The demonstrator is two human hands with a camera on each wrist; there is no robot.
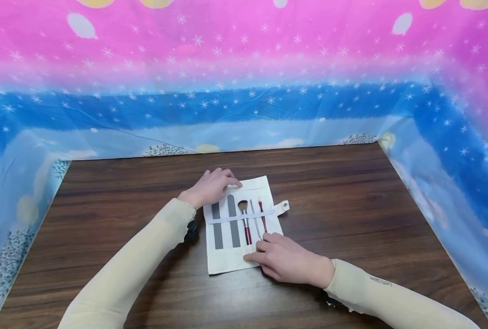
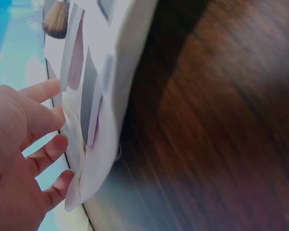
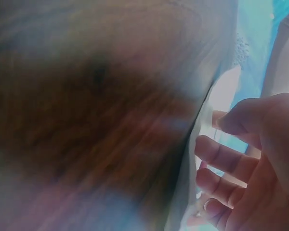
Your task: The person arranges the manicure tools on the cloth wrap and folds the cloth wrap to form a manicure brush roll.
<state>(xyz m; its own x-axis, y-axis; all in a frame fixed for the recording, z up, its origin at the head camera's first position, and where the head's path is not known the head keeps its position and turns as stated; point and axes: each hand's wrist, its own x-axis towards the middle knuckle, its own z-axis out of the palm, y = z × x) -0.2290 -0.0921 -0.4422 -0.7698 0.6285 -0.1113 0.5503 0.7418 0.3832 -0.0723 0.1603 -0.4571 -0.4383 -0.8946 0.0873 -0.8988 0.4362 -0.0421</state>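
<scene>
An unfolded white fabric pouch [image 1: 223, 264] lies on the table. Beneath its elastic band [image 1: 217, 221] are two grey nail files [image 1: 233, 230], a soft brush [image 1: 247, 230] with a red and silver handle, a thin silver tool [image 1: 254, 218] and a slim red-handled tool [image 1: 262, 217]. My left hand [image 1: 212, 187] rests at the pouch's upper left, fingers spread along the top edge. In the left wrist view, the fingertips of that hand [image 2: 14, 139] touch the fabric. At the lower right my right hand [image 1: 288, 259] touches the pouch with loosely bent fingers, covering the corner and the lower tool ends.
A tab [image 1: 282, 207] with a metal snap sticks out from the pouch's right side. The dark wood table [image 1: 342, 192] stretches around it. Patterned pink and blue cloth [image 1: 244, 100] hangs along the table's back and sides.
</scene>
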